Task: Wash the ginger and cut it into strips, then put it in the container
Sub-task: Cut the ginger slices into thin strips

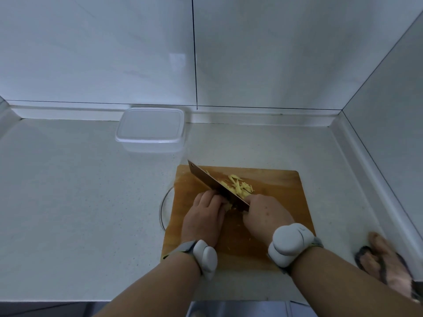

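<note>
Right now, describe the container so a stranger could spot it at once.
Start at the pale counter and follow it back to the tiled wall. There, beyond the wooden cutting board, sits the container: a clear plastic box, the only see-through thing.

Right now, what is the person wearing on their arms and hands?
Both forearms are bare, with no sleeves and no gloves. Each wrist carries a rounded, light grey device made of two bulging lobes on a grey strap: one behind the left hand, one behind the right hand. The right one appears larger. No cables or readable markings show.
</note>
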A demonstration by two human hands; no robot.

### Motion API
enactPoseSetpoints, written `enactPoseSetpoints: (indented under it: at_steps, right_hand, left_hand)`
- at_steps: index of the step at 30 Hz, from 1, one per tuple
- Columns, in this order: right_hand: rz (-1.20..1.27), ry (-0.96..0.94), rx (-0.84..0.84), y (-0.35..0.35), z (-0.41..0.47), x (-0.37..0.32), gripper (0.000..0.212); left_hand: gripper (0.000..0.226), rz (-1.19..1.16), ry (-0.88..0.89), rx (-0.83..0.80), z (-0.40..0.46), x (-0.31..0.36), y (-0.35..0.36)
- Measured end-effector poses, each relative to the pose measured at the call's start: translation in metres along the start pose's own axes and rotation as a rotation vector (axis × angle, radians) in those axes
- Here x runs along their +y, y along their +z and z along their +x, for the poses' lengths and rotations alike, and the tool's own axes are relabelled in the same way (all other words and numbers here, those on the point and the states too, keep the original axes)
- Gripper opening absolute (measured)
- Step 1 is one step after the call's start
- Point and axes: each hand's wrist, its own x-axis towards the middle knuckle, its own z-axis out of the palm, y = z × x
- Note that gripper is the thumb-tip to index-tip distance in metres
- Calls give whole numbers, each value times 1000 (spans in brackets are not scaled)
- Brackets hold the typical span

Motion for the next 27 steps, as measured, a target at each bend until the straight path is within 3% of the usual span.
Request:
enactPoseSetpoints:
  at_steps: [6,10,14,17,27]
  right_hand:
    - [-43,42,-5,6,2,-1,25]
    - [-1,64,-29,3,5,0,26]
    - [15,73,-19,6,3,1,31]
    - [-6,94,39,6,-5,-5,27]
    - [-7,115,101,5,-10,-10,23]
  left_hand:
    - [14,-261,-164,44,0,1,-14]
    - [16,-250,-269,34,4,-7,-32]
    - [41,-188,-257,-210,2,-13,-43]
    - [52,-164,-292,-244,-3,-10,-46]
    - [40,-142,-230,-269,0,-11,-39]
